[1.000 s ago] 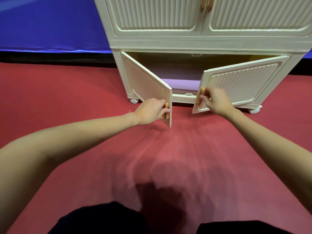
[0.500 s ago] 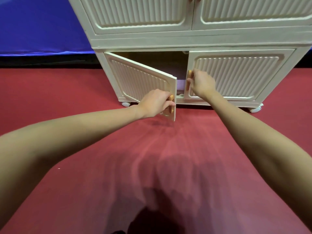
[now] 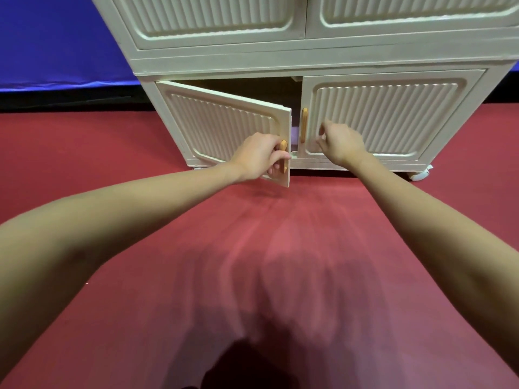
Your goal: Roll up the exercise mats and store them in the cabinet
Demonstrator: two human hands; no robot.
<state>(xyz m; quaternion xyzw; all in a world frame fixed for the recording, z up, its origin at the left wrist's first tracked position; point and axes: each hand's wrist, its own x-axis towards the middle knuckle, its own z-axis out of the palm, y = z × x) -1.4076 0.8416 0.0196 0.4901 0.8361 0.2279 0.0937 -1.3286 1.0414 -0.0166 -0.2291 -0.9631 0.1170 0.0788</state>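
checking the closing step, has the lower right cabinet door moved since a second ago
Yes. The lower right door swung shut, flush with the cabinet frame; the right hand is off its handle.

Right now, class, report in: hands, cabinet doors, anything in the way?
Left hand grips ajar left door's handle. Right hand open, off shut right door. No mats visible; nothing blocking.

red carpet floor [image 3: 84, 164], blue wall [image 3: 56, 37]
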